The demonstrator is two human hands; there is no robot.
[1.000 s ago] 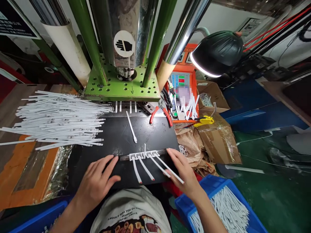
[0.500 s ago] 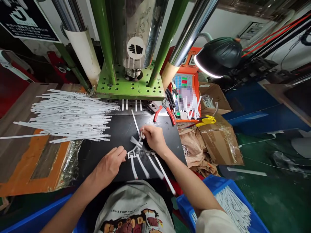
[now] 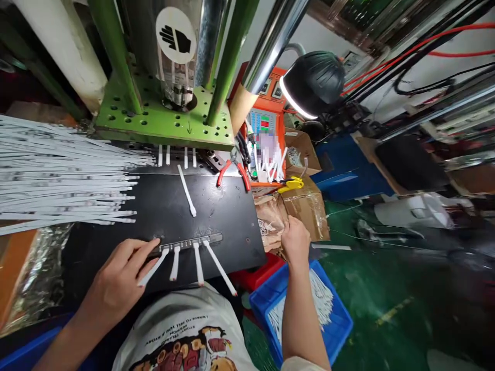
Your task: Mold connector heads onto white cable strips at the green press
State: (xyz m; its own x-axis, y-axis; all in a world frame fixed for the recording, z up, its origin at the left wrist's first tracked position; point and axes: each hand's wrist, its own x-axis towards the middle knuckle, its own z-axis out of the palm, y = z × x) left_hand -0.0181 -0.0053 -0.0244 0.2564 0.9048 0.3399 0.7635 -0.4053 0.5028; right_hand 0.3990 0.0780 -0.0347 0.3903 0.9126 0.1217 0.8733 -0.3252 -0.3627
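My left hand (image 3: 118,273) grips the left end of a narrow metal bar (image 3: 214,238) lying on the black work surface (image 3: 228,216). Several white strips (image 3: 198,265) are seated in slots along that bar, their free ends pointing toward me. Off to the right, past the table edge, my right hand (image 3: 296,241) is closed above a brown paper bag (image 3: 270,211) with small white scraps inside. Whatever its fingers hold is hidden. Behind the bar lies a single loose white strip (image 3: 186,190).
A green press plate (image 3: 162,126) stands behind the table, with several strip ends poking out beneath it. Red-handled pliers (image 3: 234,170) lie by the control box (image 3: 265,121). Many white strips (image 3: 65,175) are heaped at left. A blue bin (image 3: 340,330) holds more at lower right.
My right hand has moved from above the bar, with a white plastic piece, out over the paper bag. The view has swung right. My left hand stays at the bar's left end.
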